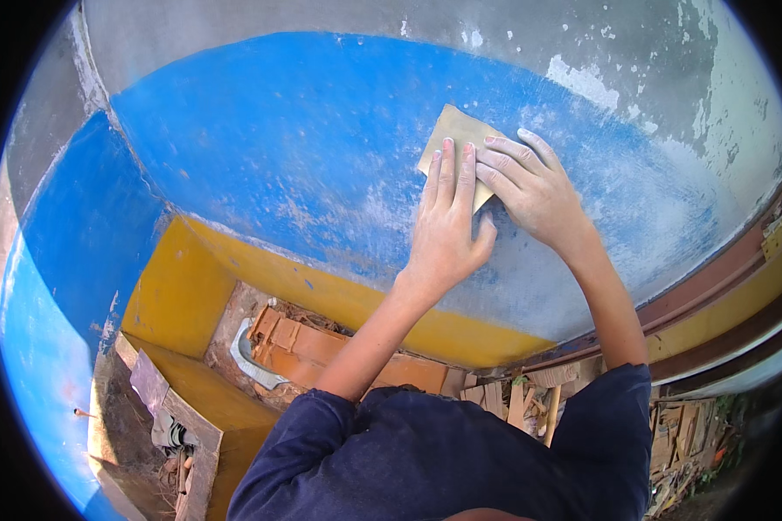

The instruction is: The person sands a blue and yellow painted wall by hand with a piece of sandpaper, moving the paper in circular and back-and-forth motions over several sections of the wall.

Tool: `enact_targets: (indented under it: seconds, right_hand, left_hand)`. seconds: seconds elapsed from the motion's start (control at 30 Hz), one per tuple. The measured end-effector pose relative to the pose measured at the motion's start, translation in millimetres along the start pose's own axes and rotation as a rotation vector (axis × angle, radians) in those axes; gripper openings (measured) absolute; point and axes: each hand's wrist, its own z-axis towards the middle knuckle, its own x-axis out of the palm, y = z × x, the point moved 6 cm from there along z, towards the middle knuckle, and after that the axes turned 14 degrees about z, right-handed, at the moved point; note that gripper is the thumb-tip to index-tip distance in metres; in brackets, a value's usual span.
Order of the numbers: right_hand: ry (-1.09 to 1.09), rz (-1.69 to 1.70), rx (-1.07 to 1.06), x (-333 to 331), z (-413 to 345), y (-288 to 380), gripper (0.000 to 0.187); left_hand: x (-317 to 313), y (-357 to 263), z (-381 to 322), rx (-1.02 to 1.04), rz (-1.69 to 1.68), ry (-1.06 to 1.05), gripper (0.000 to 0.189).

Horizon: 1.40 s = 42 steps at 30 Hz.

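Note:
A tan sheet of sandpaper (461, 125) lies flat against a blue painted wall (267, 130). My left hand (444, 225) presses on its lower middle, fingers extended upward and thumb out to the side. On the sheet's right edge rest the fingertips of my right hand (537, 192), holding it to the wall. Pale dust coats the fingers of both hands. Around and below the sheet the blue paint looks scuffed and whitish, palest toward the lower right. The sheet's face against the wall is hidden.
A yellow band (358, 299) runs along the wall's foot. Below lie stacked orange tiles (300, 345) beside a white ceramic squat pan (247, 358). A low yellow partition (234, 397) stands at lower left. Wood scraps (495, 397) lie at lower right.

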Motion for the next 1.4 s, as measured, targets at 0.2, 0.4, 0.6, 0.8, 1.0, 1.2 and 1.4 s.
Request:
enact_targets:
  seconds: [0.2,0.4,0.6,0.8,1.0,1.2,1.4]
  right_hand:
    - [0.08,0.119,-0.027,8.5,-16.3,5.4,0.024]
    - [0.094,0.205,-0.091,10.1,-30.8,-7.1,0.02]
    - [-0.139,-0.02,0.041,-38.2,-67.6,-31.9,0.04]
    - [-0.319,-0.226,0.383,-6.3,-144.0,-29.7,0.04]
    - [-0.259,-0.315,0.523,34.2,-199.2,-18.4,0.044]
    - [-0.209,-0.378,0.593,57.0,-196.8,-12.8,0.056]
    - [-0.224,-0.372,0.719,60.7,-206.7,-13.4,0.058]
  left_hand:
    - [13.3,-5.2,-7.9,-0.165,0.208,0.053,0.076]
    - [62.0,-17.7,-19.3,-0.274,0.069,-0.172,0.075]
    - [22.3,91.5,9.7,-0.416,0.148,-0.3,0.072]
    - [122.1,-19.1,-74.2,-0.299,0.12,-0.128,0.074]
    - [64.3,16.5,-6.7,-0.329,0.121,-0.287,0.069]
    - [103.2,24.3,-69.1,-0.384,0.077,-0.239,0.069]
    - [76.9,36.0,-22.4,-0.341,0.13,-0.319,0.069]
